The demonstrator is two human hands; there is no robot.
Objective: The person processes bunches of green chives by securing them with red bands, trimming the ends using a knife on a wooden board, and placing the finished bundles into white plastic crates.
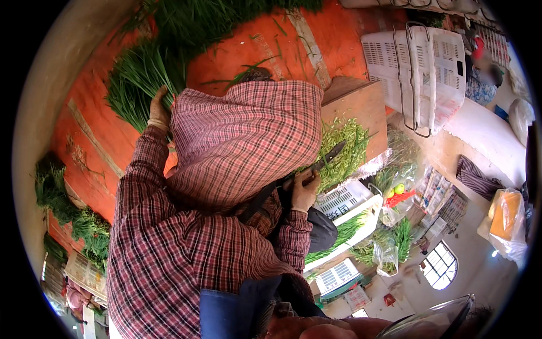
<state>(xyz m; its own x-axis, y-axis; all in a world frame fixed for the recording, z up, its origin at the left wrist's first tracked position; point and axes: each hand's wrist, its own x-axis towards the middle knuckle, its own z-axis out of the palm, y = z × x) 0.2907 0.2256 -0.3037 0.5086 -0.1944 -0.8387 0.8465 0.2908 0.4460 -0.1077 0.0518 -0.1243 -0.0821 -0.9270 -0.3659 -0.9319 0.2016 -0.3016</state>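
My left hand (158, 111) is closed on the edge of a bunch of long green chives (132, 85) on the orange sheet (220, 68). More chives (203, 22) are heaped beyond it. In my right hand (305, 189) is a knife (332, 155) with a dark blade. Its blade lies over a pile of pale green cut trimmings (347, 138), beside a wooden board (361, 110). Plaid cloth (248, 124) spreads between my two arms and hides part of the knife handle.
A white crate (389, 62) with metal handles stands at the far right. Nearer, another white crate (367, 223) holds green stalks. Plastic bags of vegetables (398, 195) lie right of it. More greens (84, 226) sit at the left. Another person (483, 82) is in the far right background.
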